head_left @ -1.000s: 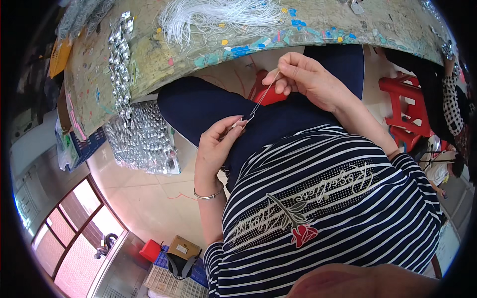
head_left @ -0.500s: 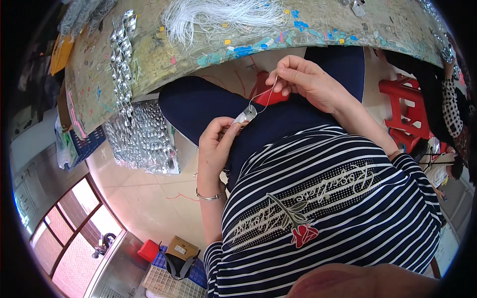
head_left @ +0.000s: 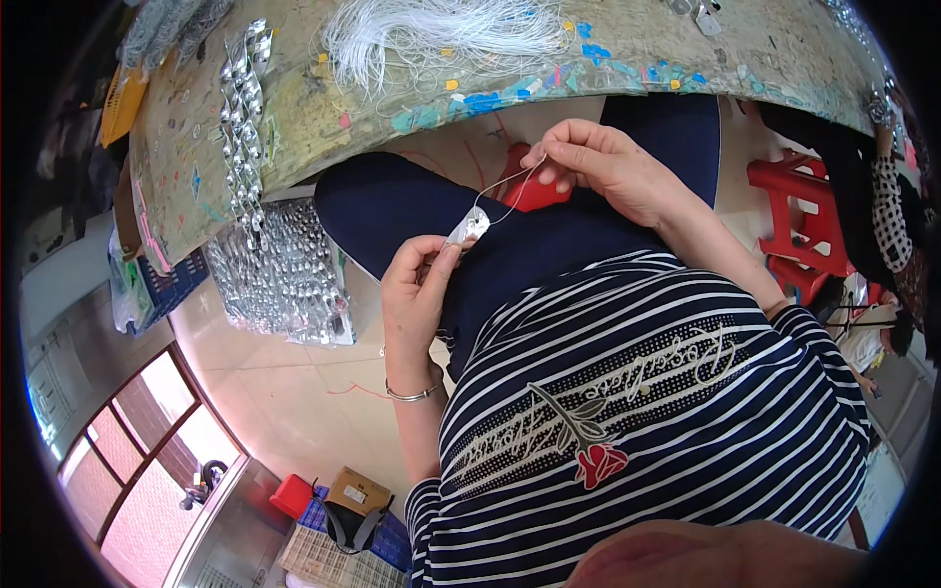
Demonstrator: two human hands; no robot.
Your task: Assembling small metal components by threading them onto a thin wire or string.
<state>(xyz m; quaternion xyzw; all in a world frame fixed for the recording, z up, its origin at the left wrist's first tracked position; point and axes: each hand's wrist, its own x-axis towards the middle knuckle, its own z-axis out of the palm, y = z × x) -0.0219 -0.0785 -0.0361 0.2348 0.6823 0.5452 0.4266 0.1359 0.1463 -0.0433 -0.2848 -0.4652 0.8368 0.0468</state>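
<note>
My left hand (head_left: 416,290) pinches the lower end of a small, shiny silver metal strip (head_left: 470,226) above my lap. A thin white cord (head_left: 519,188) runs through the strip's upper end and makes a loop. The far end of that loop is between the thumb and fingertips of my right hand (head_left: 605,167), to the right and farther off. On the table's left part lie twisted silver strips (head_left: 241,118), trailing over the edge. A bundle of white cords (head_left: 431,37) is spread on the table beyond my hands.
The worn table (head_left: 294,127) has a curved near edge with coloured scraps stuck along it. Many twisted silver strips (head_left: 279,279) hang below its left side. Red stools (head_left: 799,211) stand at the right, near another person's checkered sleeve (head_left: 890,211). A cardboard box (head_left: 359,490) rests on crates at lower left.
My left hand has drawn the metal strip a little left, away from my right hand. The cord loop is stretched longer between them. My right hand has hardly moved.
</note>
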